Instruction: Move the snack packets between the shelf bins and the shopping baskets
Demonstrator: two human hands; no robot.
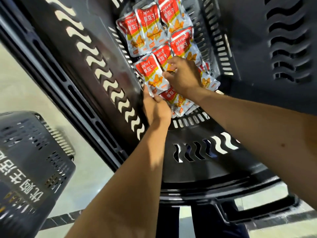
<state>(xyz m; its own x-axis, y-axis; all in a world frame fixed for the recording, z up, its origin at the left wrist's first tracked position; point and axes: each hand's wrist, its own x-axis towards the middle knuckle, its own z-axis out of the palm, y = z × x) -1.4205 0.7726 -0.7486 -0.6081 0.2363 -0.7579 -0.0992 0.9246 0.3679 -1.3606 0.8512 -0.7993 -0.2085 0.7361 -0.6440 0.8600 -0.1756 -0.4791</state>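
Red-and-silver snack packets (149, 26) are lying in overlapping rows on the bottom of a dark plastic shopping basket (96, 48), whose walls are showing wavy slots and short vertical slits. Each packet is carrying a red top band with white characters and a picture of an orange-yellow snack below it.

Both bare forearms are reaching down into this basket. The left hand (157, 108) is sitting at the near left corner of the pile, its thumb lying on top of a packet and its fingers going under that packet's edge, so it is holding it there. The right hand (184, 78) is resting over the middle of the pile with its fingers (169, 75) curled in, pinching the edge of one packet.

A second dark basket (30, 152), printed with white characters on its side, is standing to the left, well apart from the hands. Both baskets are standing on a pale glossy floor (15, 86) that is crossed by a dark strip (65, 219).
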